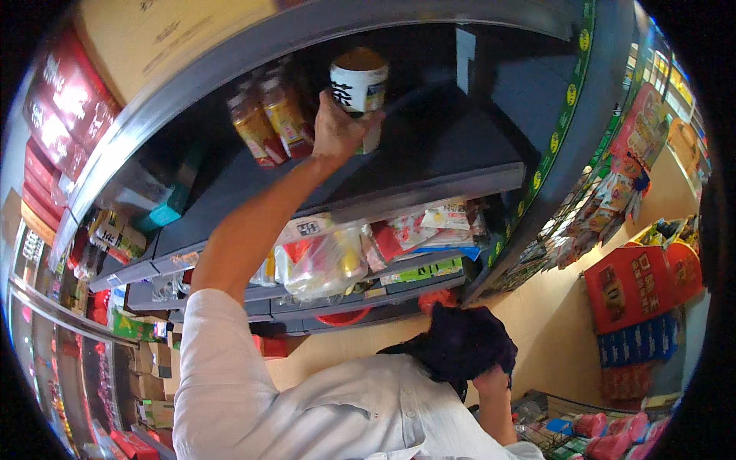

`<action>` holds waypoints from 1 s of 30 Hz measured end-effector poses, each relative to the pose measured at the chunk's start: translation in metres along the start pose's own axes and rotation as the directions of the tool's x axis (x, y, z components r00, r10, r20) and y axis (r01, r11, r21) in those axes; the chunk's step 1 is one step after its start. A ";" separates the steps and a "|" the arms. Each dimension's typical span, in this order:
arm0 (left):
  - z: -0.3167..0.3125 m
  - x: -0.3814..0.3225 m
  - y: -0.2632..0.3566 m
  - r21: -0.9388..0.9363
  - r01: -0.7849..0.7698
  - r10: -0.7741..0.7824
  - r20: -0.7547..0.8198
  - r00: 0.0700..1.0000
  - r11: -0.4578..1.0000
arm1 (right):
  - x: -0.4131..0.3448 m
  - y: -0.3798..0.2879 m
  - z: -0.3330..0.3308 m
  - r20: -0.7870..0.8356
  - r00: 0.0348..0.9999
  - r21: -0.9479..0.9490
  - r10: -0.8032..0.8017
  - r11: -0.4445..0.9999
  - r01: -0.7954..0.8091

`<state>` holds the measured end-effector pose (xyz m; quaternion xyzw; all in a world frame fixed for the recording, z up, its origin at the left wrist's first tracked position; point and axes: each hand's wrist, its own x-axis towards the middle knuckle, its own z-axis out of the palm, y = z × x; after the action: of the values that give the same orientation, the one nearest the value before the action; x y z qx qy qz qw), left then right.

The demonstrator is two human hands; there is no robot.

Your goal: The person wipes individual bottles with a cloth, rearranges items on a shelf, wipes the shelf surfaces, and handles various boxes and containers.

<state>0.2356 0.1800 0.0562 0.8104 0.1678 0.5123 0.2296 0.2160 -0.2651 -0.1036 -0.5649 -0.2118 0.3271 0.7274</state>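
Observation:
My left hand reaches onto a dark shelf and grips a white cylindrical tub with a brownish top and dark writing. A pale object shows just under the tub, partly hidden by the hand. Left of this hand stand several bottles with yellow and red labels. Low in front of my white shirt, my right hand holds a bunched dark cloth, which covers most of its fingers.
Lower shelves carry plastic-wrapped packages and red-and-white packets. A shelf upright with a green strip rises to the right. Beyond it hang snack packs, above a red display box. A wire basket stands at lower right.

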 end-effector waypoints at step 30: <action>0.097 0.107 -0.254 0.527 0.489 -0.353 -0.343 0.871 0.695 | 0.084 0.015 -0.117 0.117 0.950 0.746 0.288 0.606 -0.276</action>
<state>0.3594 0.4271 -0.0375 0.7193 0.5262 0.4502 0.0541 0.3501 -0.2831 -0.1551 -0.2403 0.0402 0.4912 0.8363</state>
